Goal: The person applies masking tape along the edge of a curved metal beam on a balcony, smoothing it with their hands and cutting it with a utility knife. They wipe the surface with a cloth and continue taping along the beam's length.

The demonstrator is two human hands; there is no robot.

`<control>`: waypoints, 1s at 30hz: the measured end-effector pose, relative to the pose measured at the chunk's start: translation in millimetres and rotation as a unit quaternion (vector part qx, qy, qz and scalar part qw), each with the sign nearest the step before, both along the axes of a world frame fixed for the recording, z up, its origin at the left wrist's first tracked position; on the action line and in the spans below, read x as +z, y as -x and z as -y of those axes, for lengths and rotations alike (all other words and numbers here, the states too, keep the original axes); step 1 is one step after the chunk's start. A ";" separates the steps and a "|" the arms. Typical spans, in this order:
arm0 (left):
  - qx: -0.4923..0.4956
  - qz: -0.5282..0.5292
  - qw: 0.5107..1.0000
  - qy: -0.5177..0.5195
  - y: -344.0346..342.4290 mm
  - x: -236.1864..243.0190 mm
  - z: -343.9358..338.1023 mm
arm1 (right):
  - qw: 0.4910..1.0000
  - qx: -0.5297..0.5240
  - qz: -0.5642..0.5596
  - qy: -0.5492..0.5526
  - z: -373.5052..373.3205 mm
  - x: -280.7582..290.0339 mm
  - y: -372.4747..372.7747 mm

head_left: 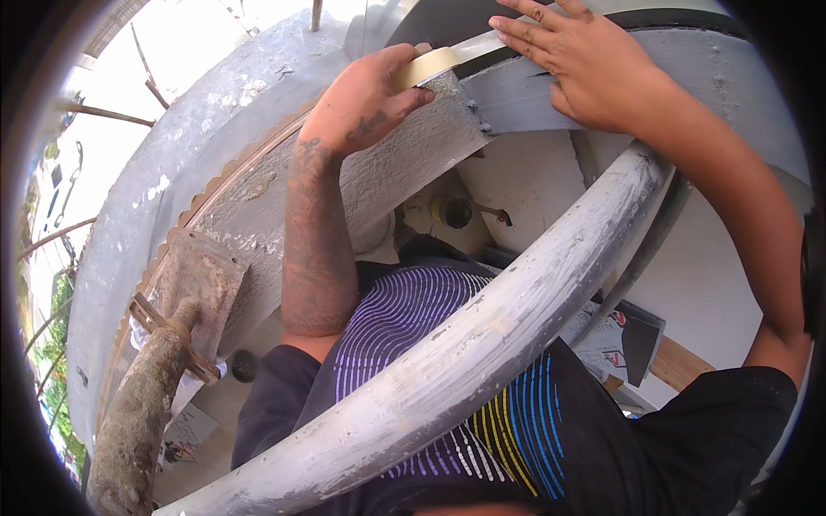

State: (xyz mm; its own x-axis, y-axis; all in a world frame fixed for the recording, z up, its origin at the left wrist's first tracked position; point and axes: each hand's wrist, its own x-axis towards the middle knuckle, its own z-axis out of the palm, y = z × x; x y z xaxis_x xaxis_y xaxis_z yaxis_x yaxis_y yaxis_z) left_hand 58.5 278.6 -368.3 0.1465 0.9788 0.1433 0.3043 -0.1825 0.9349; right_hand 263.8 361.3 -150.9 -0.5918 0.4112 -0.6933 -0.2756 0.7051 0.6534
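At the top centre, my left hand point(368, 101) grips a roll of cream tape point(434, 62), thumb below it. A pale strip point(471, 47) runs from the roll up toward the right along a dark curved edge point(658, 19). My right hand point(575, 62) lies above and right of the roll with its fingers stretched out, their tips on the strip. Beneath both hands is a curved grey ledge point(707, 82), joined on the left by a rough grey band point(409, 142).
A thick, scuffed pale tube point(465, 353) crosses diagonally in front of my body. A rusty bracket and post point(142, 404) stand at lower left, with bare rods point(107, 112) farther left. Below, a dark round container point(452, 209) and printed boards point(615, 344) show.
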 end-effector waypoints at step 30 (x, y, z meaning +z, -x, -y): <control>-0.010 -0.234 0.962 -0.143 8.3 47.8 30.8 | 0.998 -0.036 0.027 0.050 4.7 0.0 10.2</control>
